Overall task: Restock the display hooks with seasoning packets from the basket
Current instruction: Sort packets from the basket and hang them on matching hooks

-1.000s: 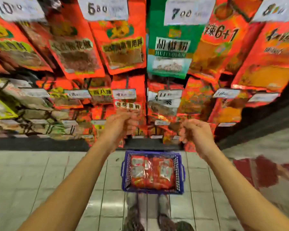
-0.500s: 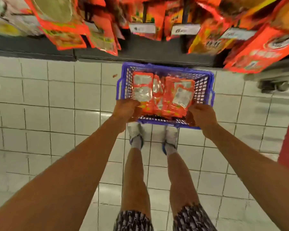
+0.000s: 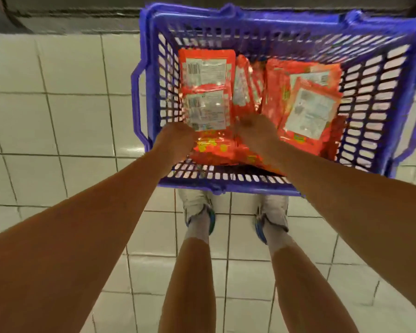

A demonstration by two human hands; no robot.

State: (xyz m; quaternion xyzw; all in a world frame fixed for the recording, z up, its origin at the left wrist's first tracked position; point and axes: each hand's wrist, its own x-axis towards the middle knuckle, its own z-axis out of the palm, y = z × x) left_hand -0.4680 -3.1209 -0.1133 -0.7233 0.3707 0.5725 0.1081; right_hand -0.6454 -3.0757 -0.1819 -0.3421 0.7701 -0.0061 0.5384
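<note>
Here, both your arms reach down into the blue basket point(image 3: 380, 97), which sits on the white tiled floor point(image 3: 58, 121) at twelve o'clock from your shoes point(image 3: 199, 207); your left hand point(image 3: 178, 140) is down on the near end of the left stack of seasoning packets point(image 3: 205, 92), and your right hand point(image 3: 256, 131) lies just beside it at three o'clock, on the packets in the middle; the fingers of both hands are hidden beneath the knuckles and blurred, so you cannot tell whether they grip a packet or only rest on it; the orange-red packets lie flat and overlapping across the basket floor, most with their pale label side up, and another stack point(image 3: 308, 109) sits at three o'clock from your right hand; a dark shelf base point(image 3: 70, 15) runs along the floor beyond the basket.
</note>
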